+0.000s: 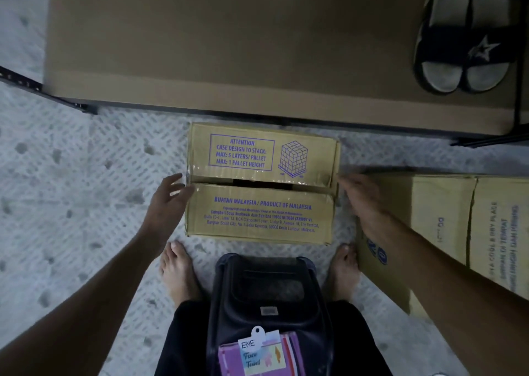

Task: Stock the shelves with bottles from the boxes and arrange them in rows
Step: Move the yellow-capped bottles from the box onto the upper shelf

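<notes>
1. Towel pack sits nearest, on a dark stool between the person's knees; bare feet flank the stool on the patterned floor.
2. Box is on the floor just ahead of the feet, close to the shelf. Top flaps are down with a dark gap along the middle seam. No bottles visible; presumably inside.
3. Left hand: fingers spread and mostly straight against the box's left side near the seam, gripping nothing.
4. Right hand: fingers extended at the box's right edge, holding nothing. Blurred, so I can't confirm contact.
5. Second box lies to the right, partly under the right forearm.
6. Shelf is lined with a cardboard sheet; a pair of slippers takes its right end.
7. Risks, my read:
   - Lifting by flat palms on the sides: the box slips, or the loose flaps give no hold.
   - Tilting it with flaps unsealed: bottles spill.
   - Box drops near bare toes.
   - Slippers block row space on the right.
   - Low light makes row alignment harder.
</notes>
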